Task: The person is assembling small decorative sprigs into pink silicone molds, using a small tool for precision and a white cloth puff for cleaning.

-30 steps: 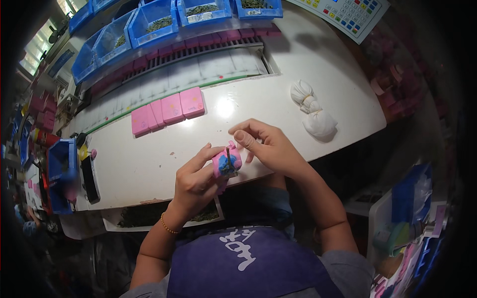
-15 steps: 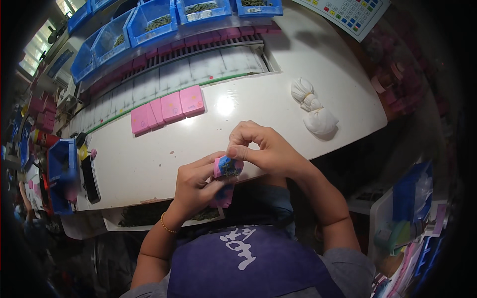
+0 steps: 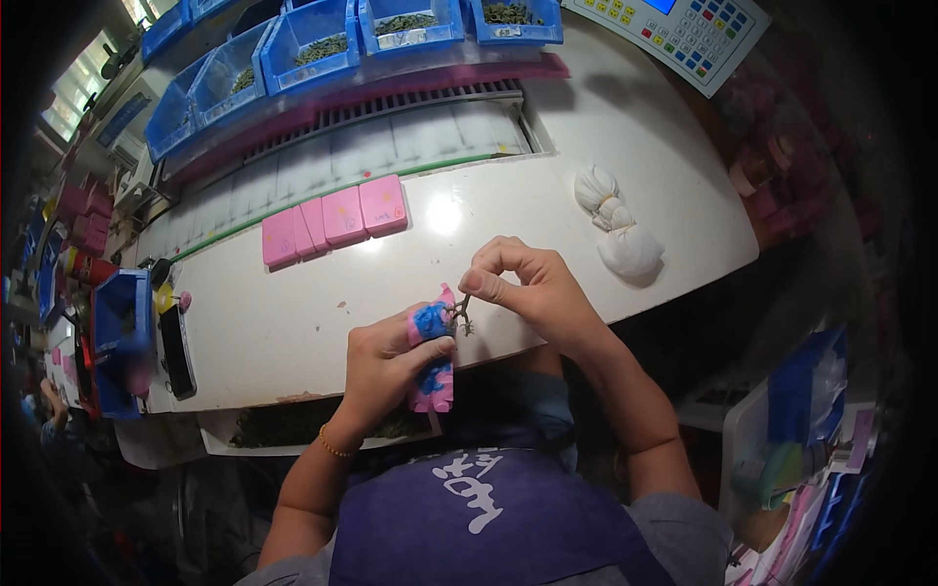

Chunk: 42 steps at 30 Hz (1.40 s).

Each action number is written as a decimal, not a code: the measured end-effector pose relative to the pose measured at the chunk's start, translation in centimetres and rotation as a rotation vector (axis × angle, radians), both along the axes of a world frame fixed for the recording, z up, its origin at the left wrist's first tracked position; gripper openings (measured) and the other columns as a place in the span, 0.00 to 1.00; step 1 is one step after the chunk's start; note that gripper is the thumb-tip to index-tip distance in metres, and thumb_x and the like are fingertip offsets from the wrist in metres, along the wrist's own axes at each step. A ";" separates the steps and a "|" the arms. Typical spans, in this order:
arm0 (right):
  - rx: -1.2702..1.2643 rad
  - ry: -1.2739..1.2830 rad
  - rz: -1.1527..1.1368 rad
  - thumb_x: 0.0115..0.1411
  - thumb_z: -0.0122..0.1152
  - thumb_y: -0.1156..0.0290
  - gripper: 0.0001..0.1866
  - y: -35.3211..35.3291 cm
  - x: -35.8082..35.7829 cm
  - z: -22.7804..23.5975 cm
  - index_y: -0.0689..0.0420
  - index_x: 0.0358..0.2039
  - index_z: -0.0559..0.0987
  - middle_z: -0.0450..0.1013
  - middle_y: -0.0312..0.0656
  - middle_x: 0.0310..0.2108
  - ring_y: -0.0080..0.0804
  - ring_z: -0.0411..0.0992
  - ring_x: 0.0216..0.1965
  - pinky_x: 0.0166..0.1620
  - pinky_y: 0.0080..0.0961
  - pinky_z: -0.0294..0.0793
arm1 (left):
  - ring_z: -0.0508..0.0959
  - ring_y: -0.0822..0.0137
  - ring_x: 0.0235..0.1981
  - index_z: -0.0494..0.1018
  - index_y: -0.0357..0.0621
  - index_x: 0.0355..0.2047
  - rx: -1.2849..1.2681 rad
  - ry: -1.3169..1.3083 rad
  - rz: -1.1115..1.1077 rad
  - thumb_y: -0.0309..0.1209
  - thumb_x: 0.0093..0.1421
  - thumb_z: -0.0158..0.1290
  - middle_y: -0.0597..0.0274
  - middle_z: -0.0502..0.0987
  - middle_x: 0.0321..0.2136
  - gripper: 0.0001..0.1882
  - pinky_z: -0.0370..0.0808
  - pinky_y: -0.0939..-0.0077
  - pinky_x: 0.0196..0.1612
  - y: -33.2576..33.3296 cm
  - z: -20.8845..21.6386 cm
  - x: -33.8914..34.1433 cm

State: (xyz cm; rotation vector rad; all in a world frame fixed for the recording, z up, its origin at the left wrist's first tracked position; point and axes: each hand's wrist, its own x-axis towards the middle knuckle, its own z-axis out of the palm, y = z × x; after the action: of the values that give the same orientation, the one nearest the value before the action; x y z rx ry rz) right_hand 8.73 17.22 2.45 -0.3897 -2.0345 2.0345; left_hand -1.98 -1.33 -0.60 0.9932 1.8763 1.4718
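My left hand (image 3: 386,361) grips a pink rubber mold (image 3: 431,398) with blue inner faces, held at the table's near edge. The thumb lies over the mold's blue part. Beside the mold, my right hand (image 3: 523,290) pinches a small dark olive, branched piece (image 3: 461,313) between thumb and fingertips. The piece's thin branches spread at the mold's edge; whether they still touch it, I cannot tell. A row of pink blocks (image 3: 344,217) lies flat on the white table beyond my hands.
A tied white cloth bundle (image 3: 616,223) lies on the right of the white table (image 3: 547,205). Blue bins (image 3: 311,49) with small green pieces line the back, behind a slotted grate. A keypad panel (image 3: 699,39) sits at the back right, a dark phone-like slab (image 3: 177,350) at the left edge.
The mold has turned and been bent open, showing more of its blue inside. My right hand has moved slightly right, and the branched piece now shows drawn out from the mold.
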 end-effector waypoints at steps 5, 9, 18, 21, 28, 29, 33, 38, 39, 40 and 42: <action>0.087 -0.011 -0.031 0.62 0.65 0.66 0.10 0.7 0.0 -0.2 0.59 0.29 0.81 0.74 0.34 0.32 0.21 0.69 0.41 0.51 0.24 0.63 | 0.81 0.77 0.30 0.80 0.34 0.42 -0.002 -0.001 0.060 0.26 0.55 0.63 0.59 0.84 0.32 0.15 0.78 0.80 0.38 -0.7 -0.9 -0.4; 0.099 -0.014 -0.043 0.62 0.65 0.65 0.10 1.0 -0.1 -0.3 0.59 0.29 0.82 0.75 0.34 0.32 0.21 0.69 0.41 0.52 0.24 0.63 | 0.81 0.76 0.32 0.80 0.33 0.41 -0.003 0.032 0.083 0.25 0.55 0.63 0.58 0.84 0.37 0.14 0.78 0.80 0.39 -1.0 -1.0 -0.7; 0.205 0.018 -0.105 0.58 0.69 0.57 0.15 2.5 -1.3 -3.1 0.59 0.30 0.83 0.74 0.34 0.29 0.25 0.66 0.40 0.49 0.25 0.64 | 0.81 0.74 0.35 0.80 0.31 0.40 0.010 0.004 0.138 0.23 0.54 0.63 0.56 0.83 0.40 0.14 0.77 0.78 0.41 -1.9 -1.8 -1.1; 0.463 -0.021 -0.214 0.58 0.68 0.59 0.14 3.8 -1.5 -5.5 0.60 0.31 0.83 0.75 0.38 0.30 0.31 0.67 0.40 0.49 0.28 0.66 | 0.81 0.74 0.35 0.79 0.30 0.40 0.024 0.029 0.136 0.23 0.53 0.63 0.56 0.83 0.39 0.14 0.77 0.78 0.42 -1.7 -1.4 -1.0; 0.462 -0.202 -0.184 0.65 0.58 0.63 0.13 -2.8 0.7 -1.6 0.61 0.39 0.80 0.75 0.46 0.29 0.36 0.73 0.30 0.37 0.30 0.72 | 0.77 0.78 0.31 0.79 0.29 0.41 0.016 0.020 0.282 0.23 0.54 0.63 0.57 0.83 0.33 0.14 0.75 0.79 0.38 -2.4 -0.6 -1.1; 0.461 -0.328 0.005 0.66 0.58 0.61 0.13 -4.6 1.6 -1.7 0.60 0.37 0.80 0.76 0.45 0.29 0.33 0.74 0.31 0.38 0.28 0.72 | 0.76 0.78 0.32 0.79 0.29 0.39 0.010 0.039 0.289 0.22 0.54 0.62 0.57 0.82 0.33 0.13 0.74 0.80 0.37 -2.4 -0.7 -1.1; -0.229 -0.295 0.372 0.69 0.54 0.58 0.17 -8.3 1.5 -3.3 0.59 0.47 0.78 0.78 0.36 0.36 0.21 0.71 0.35 0.42 0.22 0.71 | 0.77 0.76 0.34 0.80 0.31 0.38 0.084 0.024 0.243 0.25 0.57 0.61 0.54 0.81 0.40 0.10 0.74 0.80 0.38 -1.7 -0.7 -1.1; -0.183 -0.012 0.436 0.70 0.50 0.53 0.21 -8.8 1.5 -3.0 0.60 0.46 0.76 0.75 0.39 0.31 0.25 0.70 0.30 0.37 0.25 0.70 | 0.78 0.69 0.36 0.76 0.28 0.41 0.159 -0.308 0.314 0.43 0.70 0.47 0.50 0.78 0.46 0.24 0.74 0.81 0.39 -2.2 -1.5 -1.5; -0.178 -0.022 0.473 0.71 0.49 0.53 0.21 -8.4 1.4 -3.1 0.60 0.46 0.76 0.75 0.39 0.33 0.25 0.70 0.34 0.40 0.26 0.70 | 0.78 0.69 0.36 0.76 0.28 0.41 0.160 -0.310 0.311 0.43 0.70 0.47 0.50 0.78 0.46 0.24 0.74 0.81 0.39 -1.6 -0.9 -1.0; -0.172 -0.034 0.508 0.71 0.48 0.52 0.22 -8.0 1.2 -3.1 0.60 0.46 0.76 0.75 0.39 0.35 0.26 0.70 0.37 0.43 0.26 0.69 | 0.79 0.68 0.33 0.74 0.28 0.45 0.195 -0.569 0.340 0.48 0.71 0.41 0.50 0.78 0.41 0.29 0.76 0.79 0.37 -0.7 0.2 -0.2; -0.159 -0.113 0.568 0.71 0.48 0.52 0.22 -7.4 1.0 -3.8 0.60 0.46 0.76 0.76 0.41 0.37 0.30 0.72 0.39 0.45 0.28 0.70 | 0.79 0.68 0.30 0.72 0.29 0.48 0.234 -0.822 0.375 0.54 0.72 0.35 0.51 0.78 0.37 0.34 0.77 0.78 0.35 -0.5 0.7 0.2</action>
State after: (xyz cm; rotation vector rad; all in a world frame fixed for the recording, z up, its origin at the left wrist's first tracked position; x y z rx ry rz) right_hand 9.76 9.83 -1.40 0.0659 -2.2453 2.5569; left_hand -1.82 -1.80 0.08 0.0458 1.3250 1.9493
